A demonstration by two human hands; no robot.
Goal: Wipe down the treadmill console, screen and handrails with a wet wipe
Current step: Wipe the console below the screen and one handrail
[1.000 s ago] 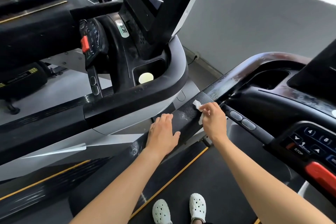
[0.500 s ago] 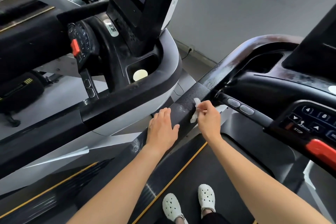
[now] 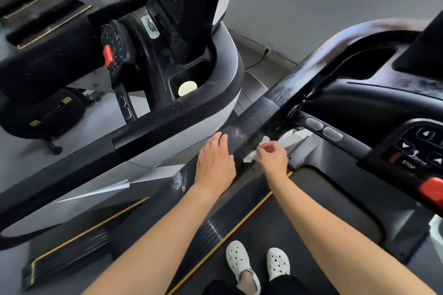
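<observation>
The handrail (image 3: 254, 117) we wipe runs its long axis from near left to far right. Our right hand (image 3: 273, 158) closes its grip in a pinch on the crumpled wet wipe (image 3: 251, 156), at the rail's right edge. Our left hand (image 3: 214, 163) lies flat on the rail, grip open and holding nothing. The console (image 3: 419, 148) sits to the right. The left treadmill's cup holder (image 3: 203, 72) holds 1 pale disc (image 3: 187, 88).
</observation>
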